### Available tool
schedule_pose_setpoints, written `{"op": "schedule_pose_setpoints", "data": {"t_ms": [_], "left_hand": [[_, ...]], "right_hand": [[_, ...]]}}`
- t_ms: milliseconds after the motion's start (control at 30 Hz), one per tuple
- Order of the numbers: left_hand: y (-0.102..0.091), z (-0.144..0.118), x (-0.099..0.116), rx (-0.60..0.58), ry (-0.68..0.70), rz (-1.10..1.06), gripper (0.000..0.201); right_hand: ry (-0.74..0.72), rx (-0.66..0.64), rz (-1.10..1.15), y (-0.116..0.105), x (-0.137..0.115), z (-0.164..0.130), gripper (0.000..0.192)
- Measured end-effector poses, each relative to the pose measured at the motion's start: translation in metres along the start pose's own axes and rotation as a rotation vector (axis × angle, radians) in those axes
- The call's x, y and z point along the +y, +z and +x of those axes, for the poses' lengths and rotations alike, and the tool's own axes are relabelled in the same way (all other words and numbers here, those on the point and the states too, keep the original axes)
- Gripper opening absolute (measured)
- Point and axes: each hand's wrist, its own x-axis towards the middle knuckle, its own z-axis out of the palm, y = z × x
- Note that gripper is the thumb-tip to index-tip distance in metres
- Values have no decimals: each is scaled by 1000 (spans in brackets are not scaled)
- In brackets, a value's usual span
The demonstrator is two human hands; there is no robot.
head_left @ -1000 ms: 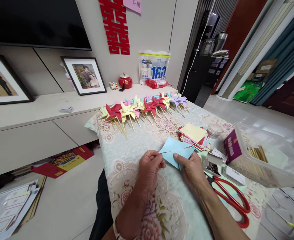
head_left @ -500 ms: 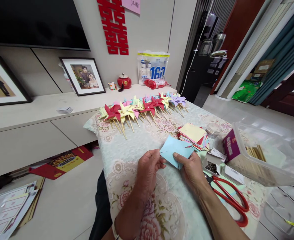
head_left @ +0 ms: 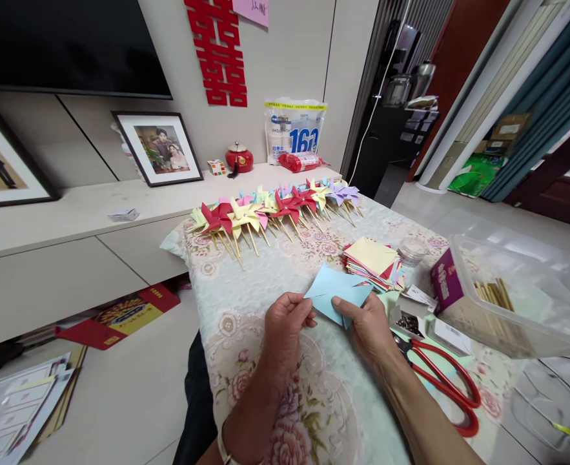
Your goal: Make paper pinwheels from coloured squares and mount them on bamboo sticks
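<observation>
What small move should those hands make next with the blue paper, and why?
Perhaps the left hand should curl the left corner of the blue paper inward. It is at that corner, while the right hand holds the sheet with its thumb on top. The paper is slit, and the pinwheels beyond have corners curled inward.

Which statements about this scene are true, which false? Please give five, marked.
1. The right hand holds a light-blue paper sheet with slits. True.
2. The left hand holds the red-handled metal scissors. False: they lie beside the right forearm.
3. A pale-yellow square sheet tops the multicoloured paper stack. True.
4. Colourful paper pinwheels are at the far end of the flower-patterned table. True.
5. The clear plastic bin holds glass bottles. False: it holds slim tan sticks.
</observation>
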Motion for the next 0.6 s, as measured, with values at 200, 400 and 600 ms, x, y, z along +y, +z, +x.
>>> {"op": "schedule_pose_setpoints", "data": {"t_ms": [200, 400, 600], "left_hand": [[2, -1, 1, 18, 9, 2, 30], [2, -2, 8, -55, -149, -71, 46], [1, -2, 15, -167, -261, -91, 62]], "right_hand": [[-17, 20, -16, 0, 2, 1, 39], [8, 60, -9, -4, 0, 3, 38], [109, -153, -91, -8, -10, -1, 40]]}}
